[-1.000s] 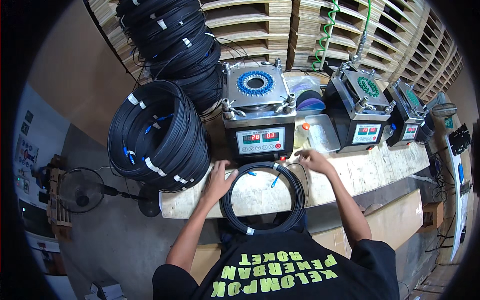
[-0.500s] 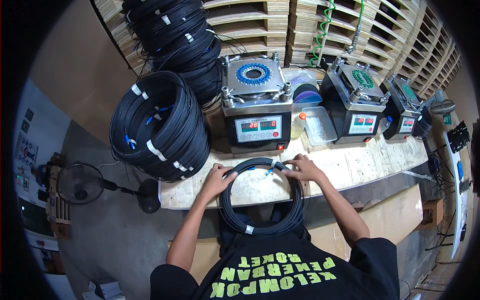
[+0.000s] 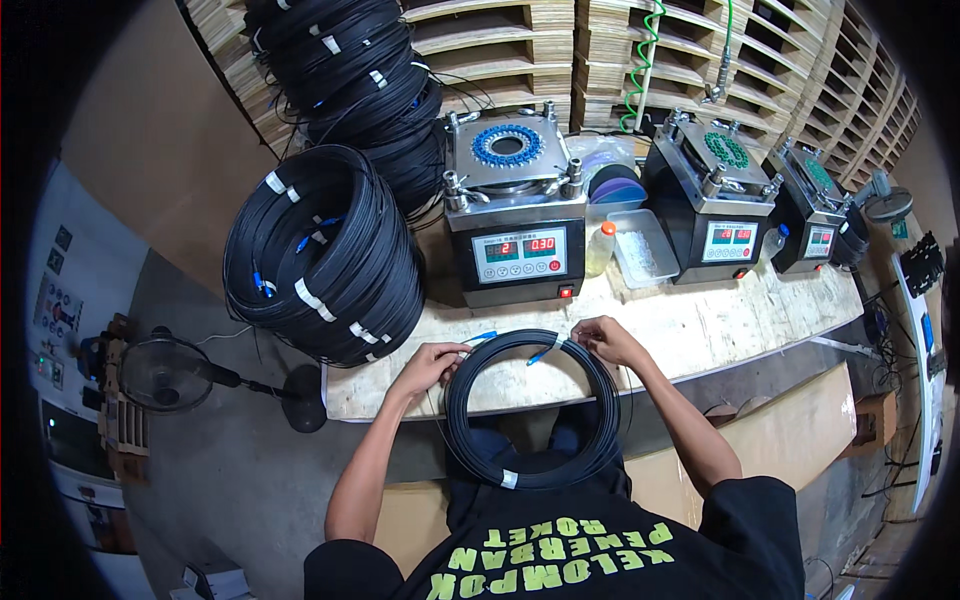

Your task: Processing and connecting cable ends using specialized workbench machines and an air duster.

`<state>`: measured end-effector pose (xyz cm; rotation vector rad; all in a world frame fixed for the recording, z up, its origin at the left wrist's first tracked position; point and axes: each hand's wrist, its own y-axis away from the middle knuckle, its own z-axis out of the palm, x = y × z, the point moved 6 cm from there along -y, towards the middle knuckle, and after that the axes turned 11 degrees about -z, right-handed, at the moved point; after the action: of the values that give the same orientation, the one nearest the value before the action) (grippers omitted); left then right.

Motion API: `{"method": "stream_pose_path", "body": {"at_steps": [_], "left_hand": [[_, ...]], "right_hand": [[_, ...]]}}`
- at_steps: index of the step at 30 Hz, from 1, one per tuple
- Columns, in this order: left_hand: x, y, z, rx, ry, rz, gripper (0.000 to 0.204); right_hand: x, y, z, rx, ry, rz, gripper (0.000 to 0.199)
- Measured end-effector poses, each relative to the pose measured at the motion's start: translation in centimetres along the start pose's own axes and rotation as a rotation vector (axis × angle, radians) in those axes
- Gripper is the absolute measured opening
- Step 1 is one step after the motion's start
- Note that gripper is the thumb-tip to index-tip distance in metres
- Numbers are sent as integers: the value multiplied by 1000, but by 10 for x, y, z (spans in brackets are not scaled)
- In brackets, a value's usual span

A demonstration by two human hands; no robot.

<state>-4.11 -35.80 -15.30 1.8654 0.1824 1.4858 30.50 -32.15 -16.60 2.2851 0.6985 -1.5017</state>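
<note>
A coil of black cable bound with white tape leans between the table's front edge and my lap. My left hand is at the coil's upper left, its fingers pinched on a thin cable end with a blue connector. A second blue connector sticks into the ring from its top. My right hand is closed at the coil's upper right, beside a white tape band. Its fingertips pinch the black cable there, though they partly hide it.
A big stack of cable coils stands left on the wooden table, with a taller stack behind. Three polishing machines line the back, with a clear tray and an orange-capped bottle between. A fan stands on the floor.
My left hand has shifted off the coil's rim and draws a blue connector outward to the left. My right hand's fingers have closed in. The nearest machine's display has changed.
</note>
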Motion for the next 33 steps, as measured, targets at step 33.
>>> {"method": "stream_pose_path", "body": {"at_steps": [33], "left_hand": [[140,67,9,817,-79,786,44]], "right_hand": [[-158,1,-63,817,519,-374,12]]}}
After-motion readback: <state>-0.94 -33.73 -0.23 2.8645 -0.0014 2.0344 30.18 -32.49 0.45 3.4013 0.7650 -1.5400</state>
